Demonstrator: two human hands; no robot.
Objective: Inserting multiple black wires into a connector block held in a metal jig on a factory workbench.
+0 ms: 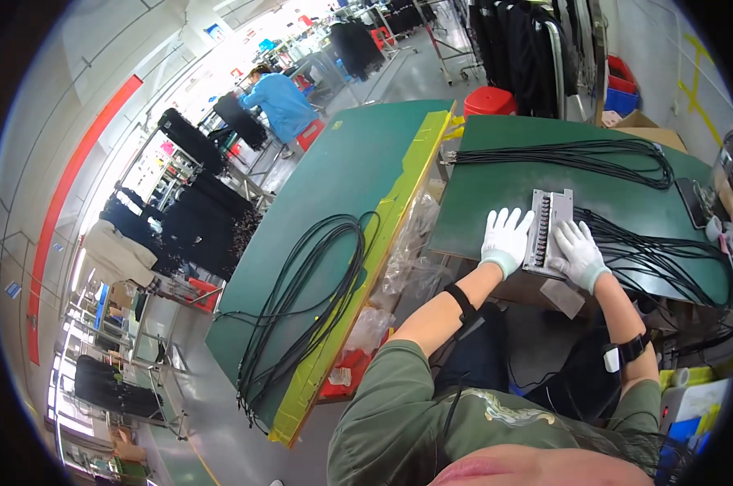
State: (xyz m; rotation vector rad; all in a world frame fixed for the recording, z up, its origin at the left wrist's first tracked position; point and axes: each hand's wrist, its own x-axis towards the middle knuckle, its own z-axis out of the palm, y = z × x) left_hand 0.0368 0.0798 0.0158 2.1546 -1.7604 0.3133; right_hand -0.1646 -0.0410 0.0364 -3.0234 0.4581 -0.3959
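Note:
A silver-grey metal unit (558, 212) with a row of dark round ports or terminals along it lies at the front edge of the green table. My left hand (507, 242), in a white glove, is at the unit's left side with its fingers stretched out, holding nothing. On the other side, my right hand (579, 254), also gloved, rests flat against the unit's right part, fingers extended. A bundle of black cables (650, 253) runs over the table to the right of that hand; where its near ends go is partly hidden.
Another black cable bundle (561, 156) lies along the table's far side, near a dark phone-like slab (691, 202). To the left, coiled black cables (302, 296) lie on a second green table (322, 174) with a yellow-taped edge. A person in blue (281, 105) sits farther back.

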